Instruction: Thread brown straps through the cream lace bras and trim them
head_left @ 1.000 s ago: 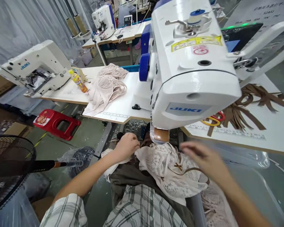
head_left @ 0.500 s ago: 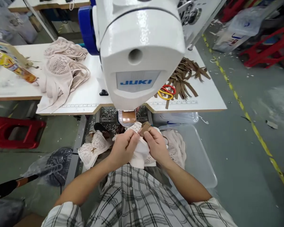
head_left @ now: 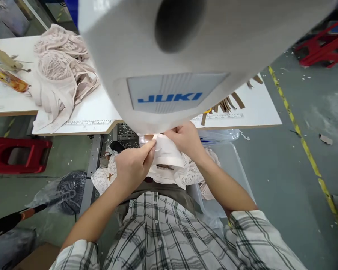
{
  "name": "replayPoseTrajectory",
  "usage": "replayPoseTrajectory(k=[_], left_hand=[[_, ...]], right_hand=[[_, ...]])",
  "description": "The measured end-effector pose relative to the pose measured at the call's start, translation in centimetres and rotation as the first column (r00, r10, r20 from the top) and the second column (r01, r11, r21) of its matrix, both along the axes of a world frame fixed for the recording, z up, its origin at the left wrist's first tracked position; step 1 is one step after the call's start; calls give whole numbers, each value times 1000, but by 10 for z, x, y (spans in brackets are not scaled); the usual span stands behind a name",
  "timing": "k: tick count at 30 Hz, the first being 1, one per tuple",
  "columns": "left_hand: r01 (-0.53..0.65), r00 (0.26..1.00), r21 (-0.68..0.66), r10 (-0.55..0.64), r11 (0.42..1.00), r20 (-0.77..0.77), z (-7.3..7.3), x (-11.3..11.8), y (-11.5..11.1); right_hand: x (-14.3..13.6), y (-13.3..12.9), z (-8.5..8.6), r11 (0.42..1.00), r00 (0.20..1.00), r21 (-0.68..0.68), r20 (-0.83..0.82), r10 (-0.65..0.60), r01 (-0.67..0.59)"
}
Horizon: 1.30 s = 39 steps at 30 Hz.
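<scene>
Under the head of a white sewing machine (head_left: 169,63) I hold a pale lace bra (head_left: 169,152). My left hand (head_left: 136,161) pinches its edge between thumb and forefinger, beside the machine's small metal bed (head_left: 143,139). My right hand (head_left: 186,138) is closed on the same bra further right, its fingertips partly hidden beneath the machine head. The bra's lace cups hang down toward my lap. Whether the brown strip is still in my right fingers cannot be seen. Another lace bra part with a small brown bow (head_left: 108,176) lies to the left of my hands.
A heap of pale bras (head_left: 59,71) lies on the white table (head_left: 92,125) at left, near an orange-yellow bottle (head_left: 11,78). Brown strips (head_left: 225,105) lie at right. A clear plastic bin (head_left: 233,168) stands below them. A red stool (head_left: 19,155) is at far left.
My head has come closer to the machine. Both hands have moved up to its bed with the bra. The brown strip at my right fingers is out of sight.
</scene>
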State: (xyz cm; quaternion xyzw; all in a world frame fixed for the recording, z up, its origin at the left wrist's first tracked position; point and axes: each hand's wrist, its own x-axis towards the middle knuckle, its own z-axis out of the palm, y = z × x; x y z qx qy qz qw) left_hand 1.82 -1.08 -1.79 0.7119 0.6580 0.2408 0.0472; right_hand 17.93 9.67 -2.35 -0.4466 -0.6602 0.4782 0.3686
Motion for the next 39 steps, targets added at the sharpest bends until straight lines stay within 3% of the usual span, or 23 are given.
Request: replayPoseTrajectory(k=[11,24,31,39], left_hand=[[-54,998,-34,54,998,16,6,-7,11],[-15,998,33,17,999,-68,5,-7,12],[-7,992,155,26,988,-127,4,-5,12],[17,984,185,16,983,-175,4,-4,13]], right_hand=[[-10,27,-6,994,996,91,79,45,-52],[-11,27,2,997,997,43,34,67,-69],[-10,25,9,997,997,14,33,72,-73],[-7,23,2,997,998,52,-25,49,-48]])
